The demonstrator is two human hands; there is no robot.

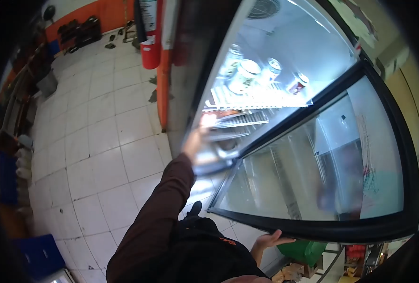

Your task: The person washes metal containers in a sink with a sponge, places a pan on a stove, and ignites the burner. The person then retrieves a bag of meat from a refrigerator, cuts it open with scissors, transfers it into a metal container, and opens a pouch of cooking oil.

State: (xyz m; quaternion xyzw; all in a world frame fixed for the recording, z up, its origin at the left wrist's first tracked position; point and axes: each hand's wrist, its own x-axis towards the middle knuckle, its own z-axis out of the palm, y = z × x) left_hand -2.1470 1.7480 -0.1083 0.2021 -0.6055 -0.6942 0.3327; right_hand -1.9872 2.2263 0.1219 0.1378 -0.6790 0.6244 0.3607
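Note:
A lit fridge stands with its glass door swung open to the right. My left hand reaches to the left side of the fridge opening, beside the lower wire shelf; its fingers are washed out by glare and motion. My right hand is at the door's black bottom frame, thumb up against it, with the other fingers mostly hidden. Several cans stand on the upper shelf, among them a large pale can and a dark red one.
A red fire extinguisher hangs by an orange post left of the fridge. A blue box lies at the lower left. A green bin is under the door. White tiles cover the floor.

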